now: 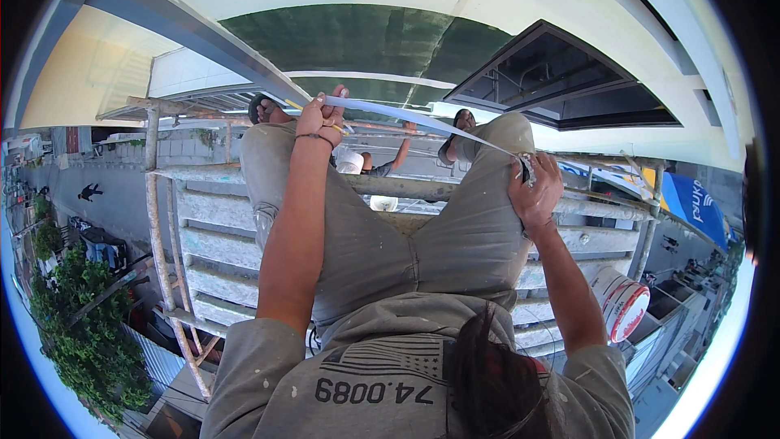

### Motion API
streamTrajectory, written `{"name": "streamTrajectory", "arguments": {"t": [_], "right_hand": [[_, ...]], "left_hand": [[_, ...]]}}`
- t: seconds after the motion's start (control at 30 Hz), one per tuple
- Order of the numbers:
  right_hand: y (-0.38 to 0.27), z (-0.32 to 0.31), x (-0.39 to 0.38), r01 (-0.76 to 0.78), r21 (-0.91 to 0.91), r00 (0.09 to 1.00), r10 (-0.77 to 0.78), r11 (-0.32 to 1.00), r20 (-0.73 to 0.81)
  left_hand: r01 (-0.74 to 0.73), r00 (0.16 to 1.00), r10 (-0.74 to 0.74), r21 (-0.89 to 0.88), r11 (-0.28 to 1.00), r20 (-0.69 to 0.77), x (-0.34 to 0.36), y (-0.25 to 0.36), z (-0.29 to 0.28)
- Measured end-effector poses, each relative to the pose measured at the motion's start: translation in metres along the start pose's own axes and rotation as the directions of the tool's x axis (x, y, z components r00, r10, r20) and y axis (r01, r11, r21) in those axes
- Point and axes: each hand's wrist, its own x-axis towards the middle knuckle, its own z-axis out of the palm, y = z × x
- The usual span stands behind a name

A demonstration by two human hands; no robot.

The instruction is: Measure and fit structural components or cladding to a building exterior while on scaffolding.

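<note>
A pale, narrow strip (406,114) stretches taut between my two hands, above my bent knees. My left hand (322,122) pinches its far end, and a small yellow piece shows among the fingers, too small to identify. My right hand (534,195) rests by my right knee, closed on a dark, paint-spattered object (524,171) where the strip ends; the fingers partly hide it. My paint-spotted trousers (463,228) cover my spread legs, with sandalled feet beyond them.
Scaffold planks (215,211) lie under me, with rusty tubes (152,142) around. A white-and-red bucket (613,301) is at right. A co-worker's arm (402,146) shows below, between my legs. Ahead are a green painted surface (374,41) and dark window (548,81). A street lies below.
</note>
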Motion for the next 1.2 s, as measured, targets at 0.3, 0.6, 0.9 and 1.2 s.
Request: {"name": "streamTrajectory", "arguments": {"t": [0.3, 0.6, 0.9, 1.2], "right_hand": [[-0.001, 0.000, 0.000, -0.024, -0.002, 1.000, 0.024, 1.000, 0.006], [-0.001, 0.001, 0.000, -0.038, -0.019, 0.999, 0.038, 0.999, -0.019], [-0.002, -0.003, -0.001, -0.073, -0.027, 0.997, 0.073, 0.997, 0.010], [0.005, 0.000, -0.003, -0.083, -0.024, 0.996, 0.084, 0.996, 0.028]], "left_hand": [[0.023, 0.999, -0.022, -0.009, 1.000, 0.030, 0.007, 0.001, -0.006], [0.051, 0.993, -0.049, -0.022, 0.998, 0.107, 0.021, 0.002, -0.018], [-0.030, 0.999, 0.030, -0.027, 0.999, 0.023, 0.010, -0.004, -0.005], [-0.031, 0.999, 0.034, -0.080, 0.996, 0.041, 0.024, 0.006, -0.015]]}}
